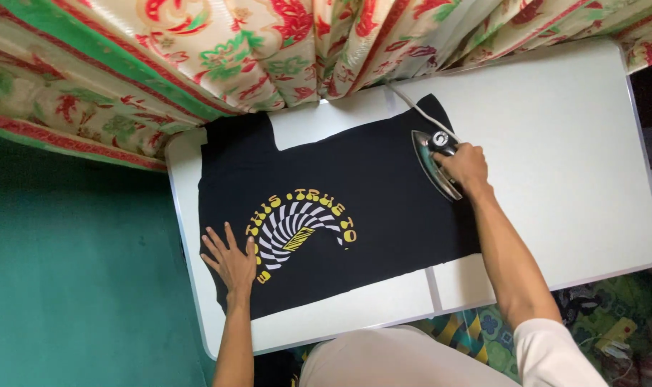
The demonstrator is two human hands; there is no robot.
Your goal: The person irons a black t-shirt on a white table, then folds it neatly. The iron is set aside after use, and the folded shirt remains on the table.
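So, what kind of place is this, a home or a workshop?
Most likely a room in a home. A patterned curtain hangs behind a white folding table, where the right hand runs an iron over a black T-shirt and the left hand presses it flat.

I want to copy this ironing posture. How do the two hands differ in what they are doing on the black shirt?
The left hand lies flat with fingers spread, palm down beside the yellow and white print; the right hand is closed around the handle of the iron. The left hand sits near the table's left end, the right farther along. Both are over the black shirt.
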